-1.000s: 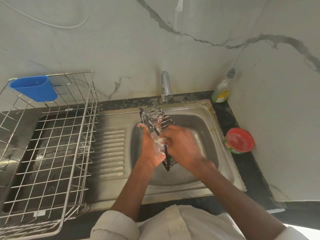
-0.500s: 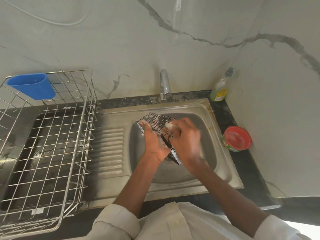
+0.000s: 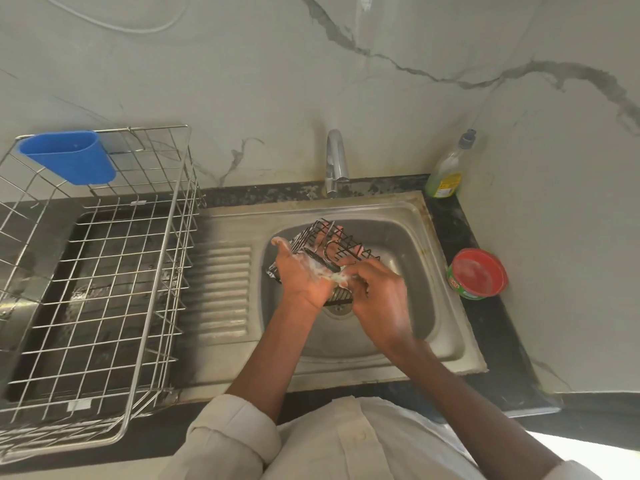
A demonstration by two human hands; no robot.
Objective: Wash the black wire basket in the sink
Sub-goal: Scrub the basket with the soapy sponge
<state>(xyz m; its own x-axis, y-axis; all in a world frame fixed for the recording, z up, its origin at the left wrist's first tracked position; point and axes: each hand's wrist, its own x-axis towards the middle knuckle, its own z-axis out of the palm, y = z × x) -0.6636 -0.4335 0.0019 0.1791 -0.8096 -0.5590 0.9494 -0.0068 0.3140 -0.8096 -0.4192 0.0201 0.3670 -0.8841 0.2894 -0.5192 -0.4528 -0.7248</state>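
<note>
Step in hand, as I read it: soaping/scrubbing, not yet rinsing. No water stream visible from the tap (image 3: 336, 161).

Black wire basket (image 3: 334, 245) is held tilted over the sink (image 3: 408, 244) bowl, above the drain, not resting on the bottom as far as I can tell.

Left hand (image 3: 304, 271): grip is closed around the basket's near-left side, fingers reaching through or behind the wires, suds on the palm.

Right hand (image 3: 377, 289): fingers curled together, pinching something pale and sudsy against the basket's near edge. Probably a scrub pad or just foam; too small to tell which.

Next move calls for, in my judgement:
- turning the basket in the left hand so the unscrubbed faces come round; wire grid means many crossings to work
- firm hold, since wet soapy wire will be slippery
- then opening the tap and rinsing

Count:
- 1 black wire basket
- 1 sink bowl, with 1 ribbed drainboard (image 3: 221, 292) on its left
- 1 tap
- 1 large steel wire dish rack (image 3: 104, 271) on the counter (image 3: 485, 334), left of the sink, nothing in it that I can see
- 1 blue plastic cup holder (image 3: 69, 157) hooked on the rack's back rim
- 1 dish soap bottle (image 3: 446, 171) at the back right corner
- 1 red-topped round tub (image 3: 477, 273) just right of the sink, likely dish paste
- 2 hands, both busy
</note>
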